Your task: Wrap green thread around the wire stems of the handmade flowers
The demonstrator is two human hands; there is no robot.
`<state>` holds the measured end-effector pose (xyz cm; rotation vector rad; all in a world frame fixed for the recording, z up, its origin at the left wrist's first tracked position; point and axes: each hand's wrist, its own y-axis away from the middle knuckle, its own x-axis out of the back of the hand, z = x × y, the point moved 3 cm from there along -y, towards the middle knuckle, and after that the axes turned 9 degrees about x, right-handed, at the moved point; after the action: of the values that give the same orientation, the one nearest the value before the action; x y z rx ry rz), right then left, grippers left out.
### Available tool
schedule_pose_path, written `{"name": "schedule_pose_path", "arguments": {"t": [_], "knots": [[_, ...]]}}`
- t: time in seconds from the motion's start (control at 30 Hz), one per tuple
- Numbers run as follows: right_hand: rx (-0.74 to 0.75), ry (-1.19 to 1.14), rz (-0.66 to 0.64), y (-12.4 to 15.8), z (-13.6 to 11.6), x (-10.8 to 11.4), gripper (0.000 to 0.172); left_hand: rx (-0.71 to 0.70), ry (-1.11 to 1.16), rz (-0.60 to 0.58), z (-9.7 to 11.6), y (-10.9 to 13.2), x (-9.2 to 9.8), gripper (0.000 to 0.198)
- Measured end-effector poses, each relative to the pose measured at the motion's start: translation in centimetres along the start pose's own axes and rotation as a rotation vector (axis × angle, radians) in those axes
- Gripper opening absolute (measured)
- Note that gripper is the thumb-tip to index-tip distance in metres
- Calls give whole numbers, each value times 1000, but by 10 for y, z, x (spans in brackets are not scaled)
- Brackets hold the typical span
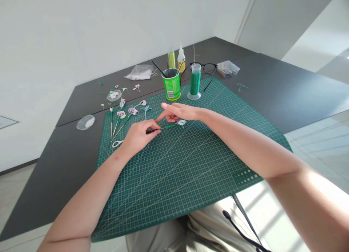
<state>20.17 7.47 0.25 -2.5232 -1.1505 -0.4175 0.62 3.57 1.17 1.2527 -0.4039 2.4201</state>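
My left hand (139, 136) is closed, thumb and fingers pinching a thin flower stem (169, 126) just above the cutting mat (191, 164). Green covers its middle, a dark length shows under my fingers, and a pale leaf-like piece (181, 122) sits at its right end. My right hand (180, 111) hovers just behind the stem, index finger stretched toward my left fingertips, thumb apart, other fingers curled. Nothing shows between its thumb and index finger; the curled fingers' inner side is hidden. Beside my left hand lie several stick-mounted flowers (120, 114) and white-handled scissors (117, 144).
A green tin (172, 87) of tools and a spool of green thread (195, 83) stand at the mat's back. Behind them are a glue bottle (181, 59) and eyeglasses (209, 68). A clear box (228, 68) is at right; small dishes (85, 122) lie left.
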Motion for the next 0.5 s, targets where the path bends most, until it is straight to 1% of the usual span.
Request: {"name": "schedule_pose_path", "arguments": {"t": [0.1, 0.23, 0.4, 0.5], "knots": [[9, 15, 2, 0, 0, 0, 87, -3, 0, -13, 1, 0, -1, 11], [6, 16, -8, -1, 0, 0, 87, -21, 18, -14, 2, -1, 0, 8], [-24, -25, -23, -3, 3, -1, 86, -18, 40, 9, 3, 0, 3, 4], [-37, -51, -20, -3, 4, 0, 86, -27, 45, 0, 2, 0, 2, 4]]}}
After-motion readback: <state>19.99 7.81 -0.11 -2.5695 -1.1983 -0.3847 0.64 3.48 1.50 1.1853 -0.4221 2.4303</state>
